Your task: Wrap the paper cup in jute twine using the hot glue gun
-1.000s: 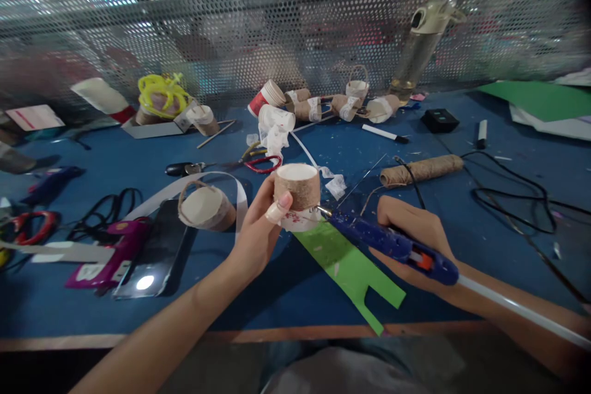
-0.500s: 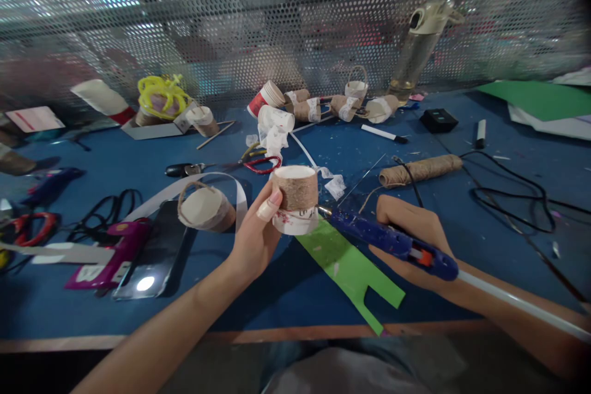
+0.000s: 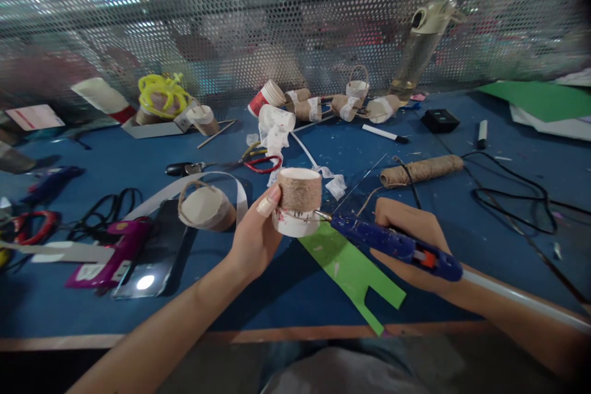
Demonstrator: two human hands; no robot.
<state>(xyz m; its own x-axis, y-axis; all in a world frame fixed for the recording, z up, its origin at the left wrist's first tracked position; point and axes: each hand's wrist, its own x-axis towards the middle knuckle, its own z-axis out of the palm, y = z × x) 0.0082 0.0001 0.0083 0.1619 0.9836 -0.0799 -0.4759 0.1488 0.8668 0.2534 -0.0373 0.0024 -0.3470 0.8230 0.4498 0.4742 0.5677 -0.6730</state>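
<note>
My left hand (image 3: 256, 237) grips a small paper cup (image 3: 298, 202) by its left side, thumb in front. Brown twine is wound around the cup's upper part; the lower band is bare white with a printed pattern. In my right hand (image 3: 409, 228) is a blue glue gun (image 3: 383, 239), a long white glue stick (image 3: 521, 298) coming out of its back end. Its metal nozzle meets or nearly meets the cup's right side, just under the twine. Below the cup lies a green cut-out strip (image 3: 353, 271). A roll of twine (image 3: 422, 170) lies beyond my right hand.
To the left are a twine-handled cup (image 3: 206, 208), a phone (image 3: 159, 252) and a purple glue gun (image 3: 111, 255). Red-handled scissors (image 3: 263, 164) lie behind the held cup. Several wrapped cups (image 3: 308, 109) and a water bottle (image 3: 418, 49) stand along the perforated metal screen (image 3: 231, 18). A black cable (image 3: 512, 197) loops at right.
The cup has shifted slightly right and tilted a little in my left hand. The glue gun's nozzle has moved slightly down along the cup's right side.
</note>
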